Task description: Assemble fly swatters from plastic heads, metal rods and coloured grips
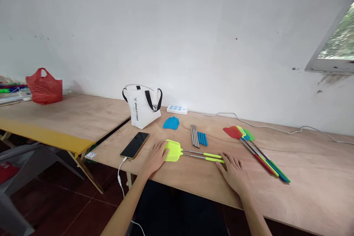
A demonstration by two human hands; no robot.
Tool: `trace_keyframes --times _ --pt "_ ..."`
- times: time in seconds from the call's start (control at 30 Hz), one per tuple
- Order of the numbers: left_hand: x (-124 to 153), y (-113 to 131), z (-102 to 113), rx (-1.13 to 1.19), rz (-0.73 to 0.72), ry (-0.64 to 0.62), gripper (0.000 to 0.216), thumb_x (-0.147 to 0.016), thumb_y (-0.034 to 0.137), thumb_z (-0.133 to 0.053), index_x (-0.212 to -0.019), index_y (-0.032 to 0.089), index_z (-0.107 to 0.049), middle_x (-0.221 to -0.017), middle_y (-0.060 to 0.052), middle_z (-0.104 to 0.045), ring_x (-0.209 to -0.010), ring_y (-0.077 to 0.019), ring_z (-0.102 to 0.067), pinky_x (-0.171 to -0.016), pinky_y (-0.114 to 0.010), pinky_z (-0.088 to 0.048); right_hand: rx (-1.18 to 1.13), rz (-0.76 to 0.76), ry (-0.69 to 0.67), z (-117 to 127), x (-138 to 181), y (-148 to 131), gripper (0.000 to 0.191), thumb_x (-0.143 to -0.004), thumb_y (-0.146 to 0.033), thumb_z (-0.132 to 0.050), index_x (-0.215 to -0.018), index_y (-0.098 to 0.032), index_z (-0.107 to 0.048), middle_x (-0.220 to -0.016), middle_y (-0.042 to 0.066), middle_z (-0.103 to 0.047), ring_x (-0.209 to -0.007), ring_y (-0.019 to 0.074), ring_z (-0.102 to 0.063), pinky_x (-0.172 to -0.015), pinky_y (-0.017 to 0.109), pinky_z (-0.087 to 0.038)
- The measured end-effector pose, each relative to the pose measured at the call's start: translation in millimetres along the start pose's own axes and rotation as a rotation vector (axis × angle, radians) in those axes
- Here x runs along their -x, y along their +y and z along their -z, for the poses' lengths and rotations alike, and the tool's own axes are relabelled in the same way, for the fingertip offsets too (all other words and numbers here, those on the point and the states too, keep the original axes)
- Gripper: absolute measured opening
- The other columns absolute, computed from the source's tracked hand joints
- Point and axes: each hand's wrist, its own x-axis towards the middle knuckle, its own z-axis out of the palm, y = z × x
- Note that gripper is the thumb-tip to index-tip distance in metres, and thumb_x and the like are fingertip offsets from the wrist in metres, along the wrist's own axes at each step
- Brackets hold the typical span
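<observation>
Two yellow-green fly swatters [173, 151] lie side by side on the wooden table, their mesh heads overlapping at the left. My left hand [156, 158] rests at the left edge of the heads, thumb and fingers stretched and apart. At the other end, my right hand [233, 171] lies by the tips of the yellow-green handles [212, 157], fingers spread, thumb close to the lower handle. Behind the swatters are several grey metal rods [194, 136], several blue handle tubes [202, 139] and a stack of blue swatter heads [171, 122].
Assembled fly swatters in several colours [261, 155] lie to the right. A phone [134, 145] with a white cable, a white bag [145, 108] and a power strip [177, 109] stand left and back. A red plastic bag [45, 88] sits on the neighbouring table.
</observation>
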Motion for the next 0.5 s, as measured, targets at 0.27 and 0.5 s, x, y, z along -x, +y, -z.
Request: trace_keyframes --times 0.27,0.5 --pt "-0.5 0.2 0.2 -0.007 0.014 -0.027 0.043 -0.105 0.038 -0.033 -0.141 0.021 -0.049 -0.146 -0.011 -0.054 -0.135 -0.0279 -0.048 -0.113 -0.046 -0.038 -0.092 0.031 -0.056 11.6 1.4 -6.3 0.056 -0.1 -0.052 -0.031 -0.153 -0.035 -0.039 -0.155 0.004 -0.048 -0.143 0.0281 -0.04 -0.118 0.063 -0.022" --pt "-0.6 4.0 4.7 0.036 0.017 -0.025 0.045 -0.103 0.036 -0.037 -0.144 0.02 -0.046 -0.142 -0.012 -0.057 -0.132 -0.0287 -0.051 -0.11 -0.047 -0.04 -0.274 0.149 -0.084 20.0 1.3 -7.8 0.044 -0.101 -0.049 -0.038 -0.138 -0.035 -0.055 -0.145 0.003 -0.057 -0.138 0.0265 -0.047 -0.119 0.064 -0.018"
